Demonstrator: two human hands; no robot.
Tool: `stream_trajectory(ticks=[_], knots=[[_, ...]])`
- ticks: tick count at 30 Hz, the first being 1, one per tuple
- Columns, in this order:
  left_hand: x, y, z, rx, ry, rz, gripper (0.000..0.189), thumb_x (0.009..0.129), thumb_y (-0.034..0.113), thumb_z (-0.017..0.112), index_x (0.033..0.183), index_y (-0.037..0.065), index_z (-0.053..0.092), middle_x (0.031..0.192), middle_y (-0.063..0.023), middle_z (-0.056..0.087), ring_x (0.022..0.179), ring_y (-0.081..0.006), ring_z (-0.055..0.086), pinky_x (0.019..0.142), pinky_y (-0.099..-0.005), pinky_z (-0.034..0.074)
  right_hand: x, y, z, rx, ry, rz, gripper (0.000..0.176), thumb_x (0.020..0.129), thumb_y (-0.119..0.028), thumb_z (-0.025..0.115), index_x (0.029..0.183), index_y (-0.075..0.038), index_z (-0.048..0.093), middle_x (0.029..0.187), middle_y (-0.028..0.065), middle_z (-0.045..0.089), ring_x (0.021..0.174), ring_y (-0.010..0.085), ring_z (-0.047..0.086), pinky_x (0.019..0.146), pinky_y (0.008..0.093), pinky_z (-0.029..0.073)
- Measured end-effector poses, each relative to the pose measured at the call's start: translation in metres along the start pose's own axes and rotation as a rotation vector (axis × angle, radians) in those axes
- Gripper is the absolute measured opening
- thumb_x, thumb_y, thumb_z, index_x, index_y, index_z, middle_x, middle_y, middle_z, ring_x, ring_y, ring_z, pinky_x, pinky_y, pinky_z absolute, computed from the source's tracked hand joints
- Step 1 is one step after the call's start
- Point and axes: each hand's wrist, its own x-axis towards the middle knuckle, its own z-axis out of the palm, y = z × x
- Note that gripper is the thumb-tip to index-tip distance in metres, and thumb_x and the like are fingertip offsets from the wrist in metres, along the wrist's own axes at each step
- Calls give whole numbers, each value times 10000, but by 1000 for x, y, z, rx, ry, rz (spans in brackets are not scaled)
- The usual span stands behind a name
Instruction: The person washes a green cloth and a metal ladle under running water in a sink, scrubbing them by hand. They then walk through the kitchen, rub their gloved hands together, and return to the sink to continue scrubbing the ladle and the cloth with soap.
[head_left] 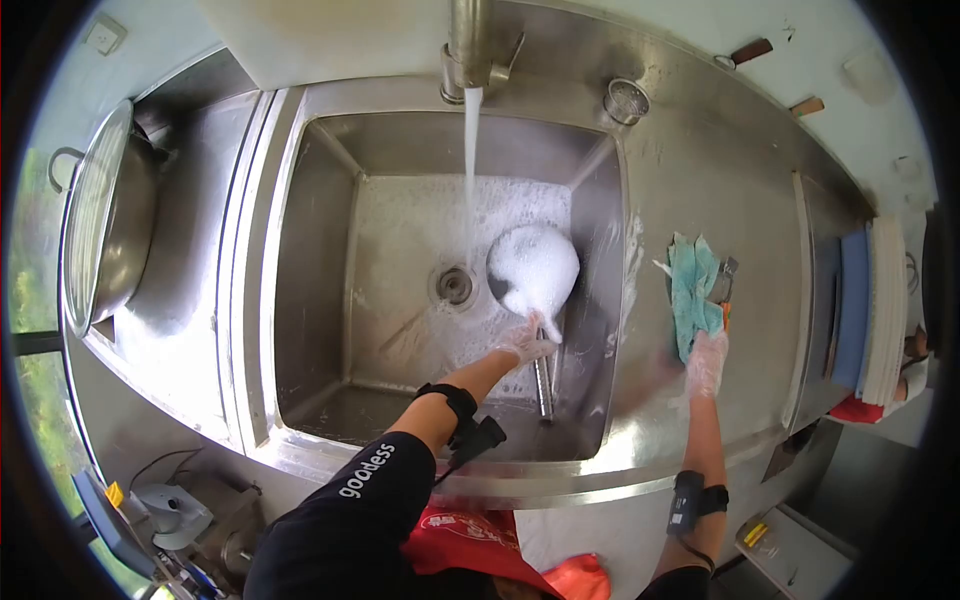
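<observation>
Inside the steel sink lies a round, long-handled pan, its bowl covered in white foam. My left hand, in a clear plastic glove, is closed on the pan's metal handle close to the bowl; the rest of the handle points toward me. On the counter to the right, a crumpled teal cloth is gripped at its near end by my gloved right hand. An object with an orange handle lies beside the cloth, partly hidden.
Water runs from the faucet toward the drain. A strainer basket rests on the back ledge. On the left counter leans a large steel wok or basin. Boards stand upright at the far right.
</observation>
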Motion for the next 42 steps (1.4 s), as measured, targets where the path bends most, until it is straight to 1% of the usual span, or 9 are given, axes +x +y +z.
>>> stream_trajectory(ticks=[4, 7, 9, 13, 16, 19, 26, 33, 42], knots=[[3, 16, -9, -359, 62, -138, 952, 692, 341, 690, 1401, -3, 155, 1142, -257, 525, 1029, -370, 543, 868, -398, 436, -28, -50, 15, 590, -22, 163, 401, 845, -102, 513, 1236, -35, 452, 1138, 96, 554, 994, 200, 563, 817, 315, 483], [18, 17, 59, -150, 673, -75, 867, 721, 272, 654, 1391, 9, 170, 1039, -252, 555, 961, -354, 569, 802, -419, 454, -40, -99, 37, 748, -234, 114, 400, 872, -158, 530, 1245, -44, 441, 1138, 113, 550, 1011, 233, 559, 835, 349, 492], [38, 8, 59, -169, 102, -335, 798, 796, 351, 572, 1395, 28, 156, 1113, -249, 547, 979, -343, 580, 871, -418, 427, -48, -118, 49, 758, -376, 143, 413, 881, -192, 540, 1250, -41, 431, 1157, 130, 539, 1039, 253, 550, 866, 379, 488], [65, -66, 81, -530, 151, -520, 749, 873, 535, 379, 1404, 63, 143, 1134, -211, 559, 966, -338, 594, 913, -422, 404, -60, -134, 72, 864, -509, 226, 434, 895, -227, 534, 1268, -43, 411, 1200, 146, 515, 1088, 288, 525, 905, 437, 468], [30, -85, 25, -299, 110, -588, 714, 890, 592, 259, 1407, 111, 152, 1078, -198, 587, 957, -352, 596, 905, -441, 409, -65, -124, 87, 891, -526, 296, 455, 898, -244, 530, 1284, -46, 395, 1236, 148, 495, 1113, 299, 511, 925, 453, 454], [-22, -65, -48, 8, 120, -421, 631, 914, 551, 226, 1396, 144, 198, 1047, -192, 605, 952, -369, 594, 871, -456, 432, -62, -104, 99, 862, -554, 390, 461, 901, -255, 523, 1289, -43, 391, 1249, 144, 490, 1121, 295, 506, 943, 455, 442], [-65, -113, -41, 301, 41, -217, 425, 955, 289, 285, 1365, 180, 258, 1067, -186, 594, 960, -363, 591, 781, -462, 482, -75, -79, 123, 818, -707, 410, 454, 877, -253, 535, 1266, -47, 425, 1222, 120, 515, 1103, 275, 524, 923, 443, 457], [-106, -115, -69, 367, -197, -184, 406, 967, 314, 243, 1356, 208, 292, 1132, -202, 550, 1048, -369, 547, 873, -460, 434, -89, -70, 133, 751, -574, 593, 456, 859, -213, 525, 1276, -60, 422, 1209, 127, 523, 1062, 275, 549, 887, 448, 478], [-128, -91, -84, 474, -271, -9, 324, 925, 384, 369, 1174, 233, 511, 1061, -171, 595, 1030, -335, 573, 824, -462, 458, -104, -64, 136, 686, -782, 522, 486, 841, -206, 540, 1283, -49, 411, 1184, 121, 536, 1027, 259, 567, 856, 414, 493]])
